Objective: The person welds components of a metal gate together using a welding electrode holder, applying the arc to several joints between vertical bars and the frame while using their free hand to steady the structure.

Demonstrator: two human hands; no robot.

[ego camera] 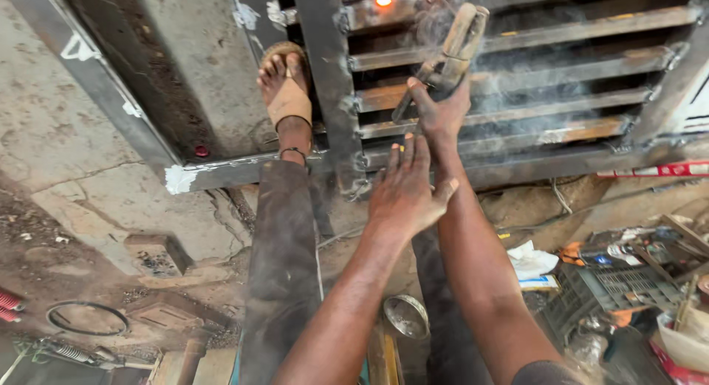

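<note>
Two hands over a louvred steel frame, one gripping a welding electrode holder.

Closed round the handle, the fingers of the right hand (pixel 442 113) clamp the electrode holder (pixel 452 51), whose long axis runs up and slightly rightward from the fist toward a glowing weld spot (pixel 382 0) on the top slat, up and left of the holder's tip. The left hand (pixel 405 193) holds nothing: its fingers are stretched flat and close together, resting against the right wrist just below the fist, so the right hand is the nearer to the glow. Smoke drifts across the slats of the metal frame (pixel 517 82). A sandalled foot (pixel 284 89) presses on the frame's left upright, above the concrete floor (pixel 74 171).
</note>
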